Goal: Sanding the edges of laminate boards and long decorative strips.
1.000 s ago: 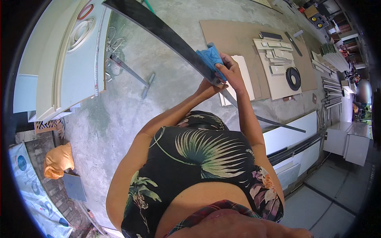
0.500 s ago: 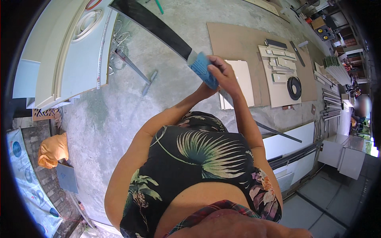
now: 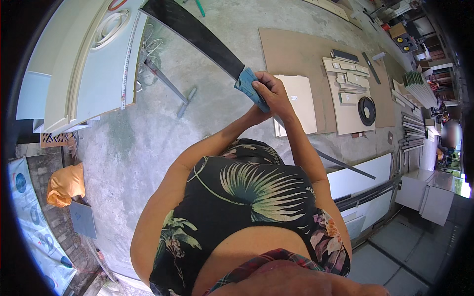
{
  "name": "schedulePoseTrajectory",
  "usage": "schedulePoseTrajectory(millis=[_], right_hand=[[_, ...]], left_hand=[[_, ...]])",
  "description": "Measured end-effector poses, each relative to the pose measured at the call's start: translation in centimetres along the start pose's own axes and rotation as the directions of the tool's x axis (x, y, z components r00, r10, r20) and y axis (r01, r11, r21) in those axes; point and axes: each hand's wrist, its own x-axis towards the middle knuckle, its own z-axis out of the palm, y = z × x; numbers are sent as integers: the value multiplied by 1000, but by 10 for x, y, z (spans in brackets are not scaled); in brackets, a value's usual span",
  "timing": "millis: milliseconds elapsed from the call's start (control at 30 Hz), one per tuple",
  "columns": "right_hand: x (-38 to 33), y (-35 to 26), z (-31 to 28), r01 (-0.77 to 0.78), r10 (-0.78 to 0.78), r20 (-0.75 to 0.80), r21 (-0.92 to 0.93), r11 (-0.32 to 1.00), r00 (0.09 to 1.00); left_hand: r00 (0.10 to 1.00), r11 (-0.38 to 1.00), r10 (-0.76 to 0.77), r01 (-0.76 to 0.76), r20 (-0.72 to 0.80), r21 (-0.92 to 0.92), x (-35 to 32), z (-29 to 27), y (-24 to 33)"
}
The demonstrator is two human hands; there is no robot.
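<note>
A long, flat dark strip (image 3: 197, 37) slants from the upper left down to my hands. Around it near my hands lies a crumpled, thin blue sheet (image 3: 245, 84). My right hand (image 3: 275, 93) pinches the sheet against the strip, thumb on top. Just below, my left hand (image 3: 258, 114) is closed round the strip at the sheet's lower end, its fingers mostly hidden. A dark bar (image 3: 345, 164) shows beyond my right forearm; whether it belongs to the same strip I cannot tell.
Cream panels with offcuts (image 3: 353, 76) and a black coil (image 3: 366, 111) lie on brown board (image 3: 281, 49) at right. At left is a pale-topped table (image 3: 106, 59) with a tape measure (image 3: 129, 59). A metal leg (image 3: 170, 86) and an orange bag (image 3: 66, 185) stand nearby.
The blue sheet has folded and crumpled more tightly round the strip, its printed face less spread. My right hand has shifted slightly left and downward; the left has hardly moved.
</note>
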Motion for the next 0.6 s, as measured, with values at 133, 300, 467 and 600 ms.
schedulePoseTrajectory(millis=[133, 300, 467, 600], right_hand=[[-2, -4, -6, -90, 87, 31, 88, 992, 996], [-2, -4, -10, -95, 95, -1, 99, 991, 995], [1, 7, 1, -30, 24, 32, 208, 978, 999], [5, 12, 1, -60, 51, 63, 151, 987, 997]], left_hand=[[980, 978, -79, 41, 180, 204, -11, -7, 31], [953, 964, -237, 206, 190, 167, -35, -31, 92], [967, 964, -231, 243, -110, 109, -56, -22, 127], [942, 956, -111, 189, -317, 225, -57, -6, 123]])
